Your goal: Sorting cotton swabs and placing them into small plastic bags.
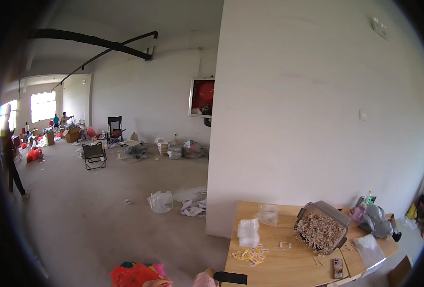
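Note:
Neither of my hands shows plainly. At the lower edge lies a bright red plastic bag [138, 275], with pink, yellow and green edges behind it. A pale pinkish shape [205, 279] beside a black armrest-like bar [231, 277] is cut off by the frame, and I cannot tell what it is. On the wooden table [279, 268] to the right, a grey plastic bin [324, 210] lies tipped, with many small pale pieces [319, 232] at its mouth. Near it are a pile of small yellow and white pieces [251, 255], a stack of clear bags [248, 233] and a phone [337, 268].
A white wall [288, 119] rises behind the table. Grey plastic bundles [377, 222] and a clear sheet [369, 251] sit at the table's right. Clear bags [160, 202], folding chairs [94, 155] and filled sacks [193, 149] stand on the floor. Several people are far left, one standing nearer [12, 162].

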Available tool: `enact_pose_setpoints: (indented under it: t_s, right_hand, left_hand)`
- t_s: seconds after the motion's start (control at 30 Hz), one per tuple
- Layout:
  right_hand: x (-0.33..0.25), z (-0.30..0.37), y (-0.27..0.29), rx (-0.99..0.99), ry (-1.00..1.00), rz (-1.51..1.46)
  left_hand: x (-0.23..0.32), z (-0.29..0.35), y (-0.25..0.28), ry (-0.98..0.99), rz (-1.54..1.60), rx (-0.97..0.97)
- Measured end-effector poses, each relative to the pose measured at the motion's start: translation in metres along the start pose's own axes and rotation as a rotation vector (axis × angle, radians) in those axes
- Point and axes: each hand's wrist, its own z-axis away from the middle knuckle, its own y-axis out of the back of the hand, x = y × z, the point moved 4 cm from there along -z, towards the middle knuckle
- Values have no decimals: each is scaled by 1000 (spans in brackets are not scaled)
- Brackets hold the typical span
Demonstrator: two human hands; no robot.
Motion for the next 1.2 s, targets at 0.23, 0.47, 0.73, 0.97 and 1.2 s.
enact_pose_setpoints:
  t_s: [0.23,0.47,0.73,0.97,1.2]
  right_hand:
    - [7,0,-6,21,-24,26]
    - [-65,-8,6,94,93,-194]
    - [-65,-18,-14,95,153,-154]
    - [-39,17,12,264,7,-100]
    - [-39,15,28,262,-21,-47]
  left_hand:
    - [1,-7,-2,-33,221,42]
    - [-2,-28,-32,-79,255,-28]
    - [78,-35,-61,-428,147,-12]
    - [56,-54,-77,-407,317,-94]
    - [68,-61,-82,-443,360,-130]
